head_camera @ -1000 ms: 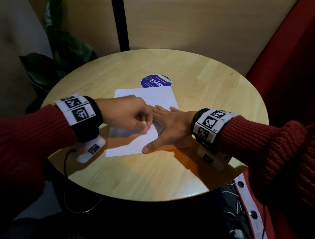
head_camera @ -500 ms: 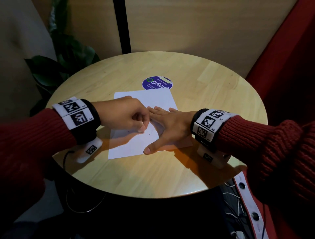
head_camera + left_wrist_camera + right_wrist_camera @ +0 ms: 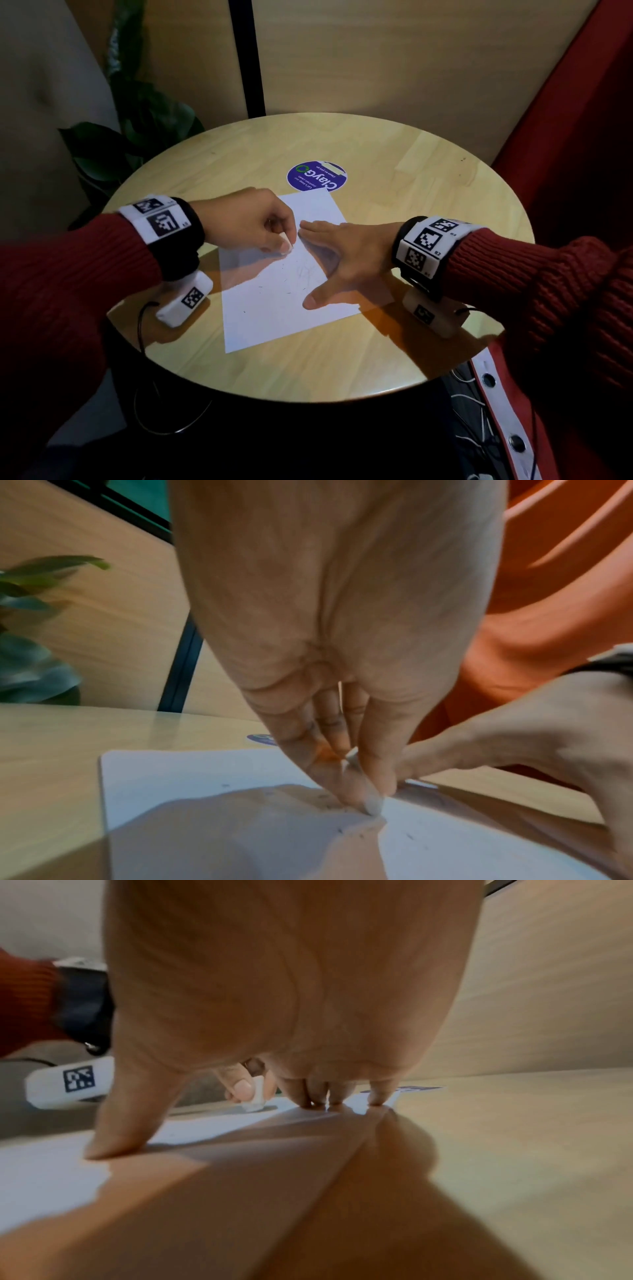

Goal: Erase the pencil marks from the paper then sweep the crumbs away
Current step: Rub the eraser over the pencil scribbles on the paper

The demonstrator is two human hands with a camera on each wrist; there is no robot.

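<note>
A white sheet of paper (image 3: pixel 274 308) lies on the round wooden table (image 3: pixel 394 192). Faint pencil marks (image 3: pixel 306 272) show near its middle, with dark crumbs (image 3: pixel 289 292) scattered around them. My left hand (image 3: pixel 255 226) pinches a small white eraser (image 3: pixel 287 247) whose tip touches the paper. The eraser (image 3: pixel 371 803) also shows between thumb and fingers in the left wrist view, and as the eraser (image 3: pixel 255 1099) in the right wrist view. My right hand (image 3: pixel 342 255) lies flat on the paper's right side, fingers straight, thumb spread.
A round purple sticker (image 3: pixel 317 179) sits on the table just beyond the paper. A leafy plant (image 3: pixel 137 133) stands behind the table at the left. A red seat (image 3: pixel 575 130) rises at the right. Cables (image 3: pixel 469 407) hang below the table's near right edge.
My left hand has drawn back to the left, off my right fingers, uncovering the pencil marks and crumbs. The right hand stays flat on the paper.
</note>
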